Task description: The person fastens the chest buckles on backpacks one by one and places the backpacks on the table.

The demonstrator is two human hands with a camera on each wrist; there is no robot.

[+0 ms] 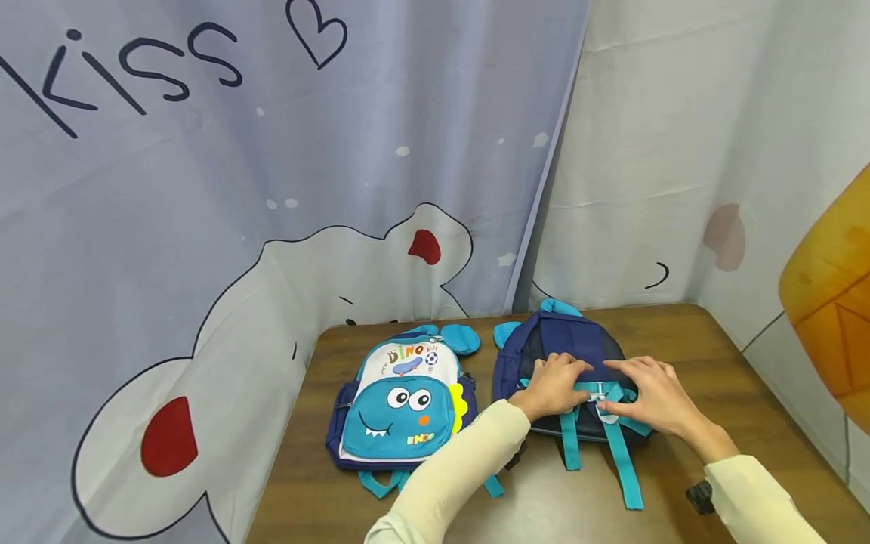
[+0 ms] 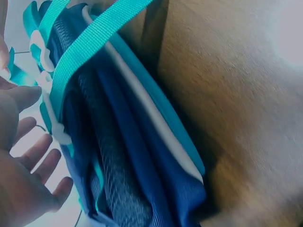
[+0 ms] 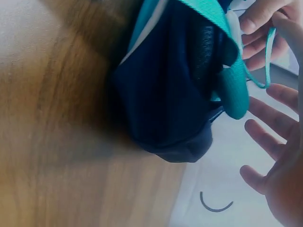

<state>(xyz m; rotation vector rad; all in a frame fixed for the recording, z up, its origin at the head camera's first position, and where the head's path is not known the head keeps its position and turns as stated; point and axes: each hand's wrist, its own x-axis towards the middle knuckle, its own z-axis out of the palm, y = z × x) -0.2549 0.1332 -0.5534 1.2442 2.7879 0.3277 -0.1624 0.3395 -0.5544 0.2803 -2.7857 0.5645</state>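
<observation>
A navy child's backpack with teal straps lies on the table, its strap side up. Across it runs a teal strap with white plastic buckle pieces. My left hand is at the buckle's left side. In the left wrist view its thumb is beside the white pieces and the other fingers are spread. On the other side is my right hand, its thumb close to the buckle and its fingers spread beside a teal strap. Neither hand visibly curls around anything.
Left of it lies a second backpack, dinosaur face up, partly behind my left sleeve. Two loose strap ends hang toward the table's front. A small black object is by my right sleeve. Printed curtains stand behind the wooden table.
</observation>
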